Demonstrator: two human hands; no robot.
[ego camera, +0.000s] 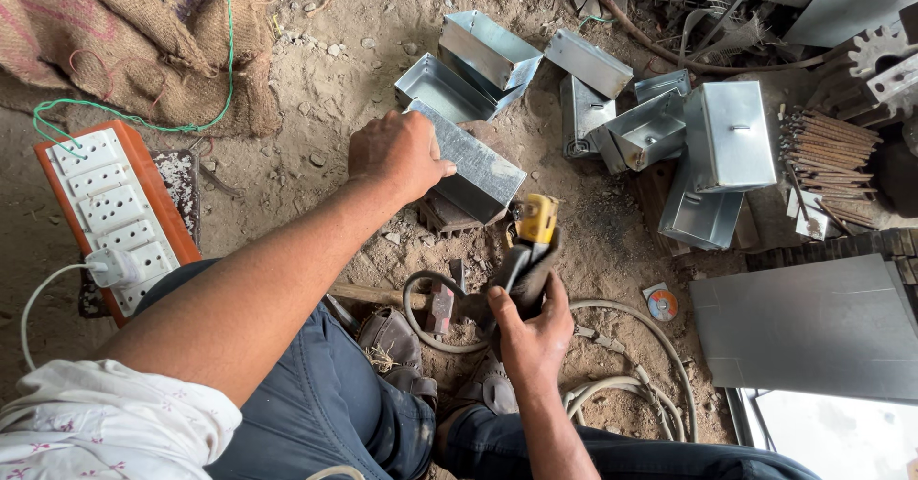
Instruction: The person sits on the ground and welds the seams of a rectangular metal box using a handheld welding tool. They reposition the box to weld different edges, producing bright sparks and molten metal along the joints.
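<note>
Head view: 2 hands, 1 sheet-metal box under the left hand [397,152], 1 welding holder in the right hand [531,332].
Left hand lies palm-down, fingers curled over the near end of a galvanised metal box [473,162], which sits tilted on a dark block just above the right hand. Right hand grasps the black holder [524,272] w/ yellow head, its grey cable [612,346] looping beside and below that hand. Beyond the left hand: approx. 8 more open metal boxes [650,121], heaped, some overlapping so count is rough. Far right of them, 1 bundle of welding rods [827,150]. Left of the left forearm: 1 orange-edged socket board [110,217] w/ 1 white plug in. Right of the right hand: 1 small disc [662,303], 1 flat grey sheet [813,327].
</note>
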